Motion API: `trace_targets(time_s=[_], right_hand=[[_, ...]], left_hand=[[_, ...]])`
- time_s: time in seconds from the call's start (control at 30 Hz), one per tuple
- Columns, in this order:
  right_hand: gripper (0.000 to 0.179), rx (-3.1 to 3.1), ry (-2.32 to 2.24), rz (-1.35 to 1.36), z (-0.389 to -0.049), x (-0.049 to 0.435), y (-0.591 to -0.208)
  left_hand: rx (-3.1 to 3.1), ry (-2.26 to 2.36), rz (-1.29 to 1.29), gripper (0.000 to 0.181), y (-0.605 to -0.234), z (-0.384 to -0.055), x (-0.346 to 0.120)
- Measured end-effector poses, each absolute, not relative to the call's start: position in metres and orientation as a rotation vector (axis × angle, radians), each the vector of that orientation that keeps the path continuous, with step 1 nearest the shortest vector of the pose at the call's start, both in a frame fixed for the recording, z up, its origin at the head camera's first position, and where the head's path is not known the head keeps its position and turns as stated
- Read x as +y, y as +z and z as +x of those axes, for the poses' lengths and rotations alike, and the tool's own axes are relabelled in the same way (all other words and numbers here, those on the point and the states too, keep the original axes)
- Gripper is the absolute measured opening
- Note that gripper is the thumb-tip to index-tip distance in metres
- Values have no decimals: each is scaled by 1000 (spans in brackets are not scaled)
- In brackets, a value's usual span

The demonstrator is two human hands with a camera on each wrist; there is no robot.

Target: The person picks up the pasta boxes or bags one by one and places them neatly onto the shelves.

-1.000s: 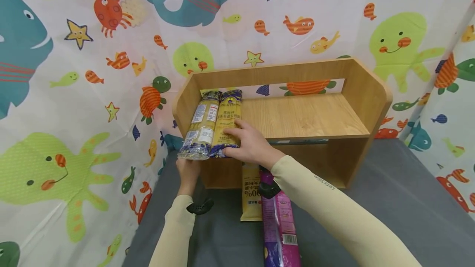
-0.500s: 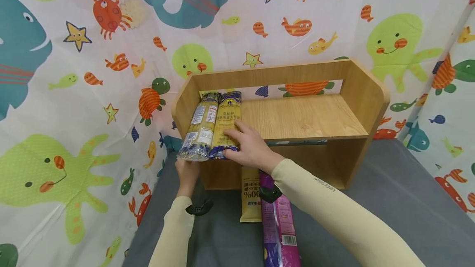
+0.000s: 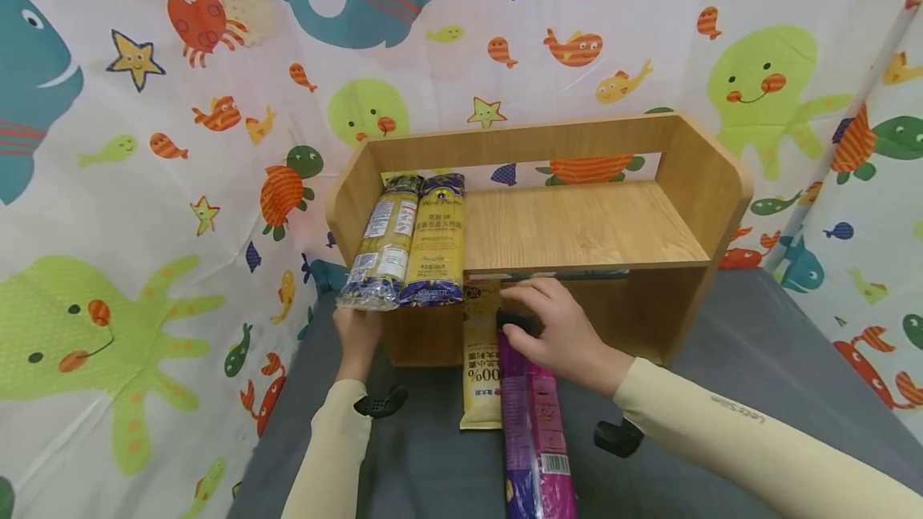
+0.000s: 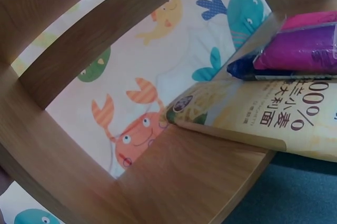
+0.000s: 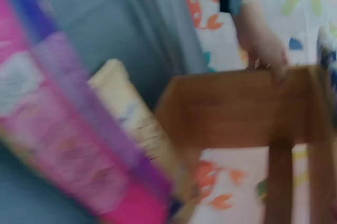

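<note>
My left hand (image 3: 358,335) holds the left side panel of the wooden shelf (image 3: 591,223); in the right wrist view its fingers (image 5: 279,68) bend over the panel's edge. My right hand (image 3: 558,335), fingers loosely bent and holding nothing, hovers over a pink and purple packet (image 3: 541,439) in front of the lower compartment. Beside that packet is a pale yellow pasta packet (image 3: 481,391), its far end on the lower board in the left wrist view. Up on the top board, a clear-sided spaghetti packet (image 3: 385,251) and a yellow spaghetti packet (image 3: 436,247) lie side by side at the left.
The shelf stands on a grey cloth surface (image 3: 433,471), against a curtain (image 3: 238,14) printed with sea animals. Bare wood (image 3: 577,223) shows on the top board right of the spaghetti. A low rail (image 3: 526,142) runs along the shelf's back.
My right hand has left the yellow spaghetti packet and moved right and down, over the pink and purple packet. My left hand stays at the shelf's left side.
</note>
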State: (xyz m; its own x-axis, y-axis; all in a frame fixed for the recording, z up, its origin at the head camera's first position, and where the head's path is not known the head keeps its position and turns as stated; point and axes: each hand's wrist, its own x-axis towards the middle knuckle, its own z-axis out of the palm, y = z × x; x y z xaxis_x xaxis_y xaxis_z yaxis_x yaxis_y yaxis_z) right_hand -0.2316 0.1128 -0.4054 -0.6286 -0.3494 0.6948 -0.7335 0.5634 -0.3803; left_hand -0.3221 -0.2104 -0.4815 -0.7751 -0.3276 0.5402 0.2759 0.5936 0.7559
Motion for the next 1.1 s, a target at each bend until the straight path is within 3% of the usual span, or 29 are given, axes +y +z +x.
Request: trace_targets(time_s=[0.27,0.5,0.83,1.1], right_hand=[[49,-2484,948,463,-213,192,-458],[56,-2640,1102,226,-196,230,-492],[66,-2716,1600,52,-168,220,-546],[75,-2657,1965,200,-163,179,-559]], left_hand=[[-2137,-1206,48,33,-482,-323,-212],[-2138,-1173,26,30,-481,-324,-210],[-2120,-1183,20,28,-480,-321,-211],[-2126,-1217,39,34,-483,-320,-209]])
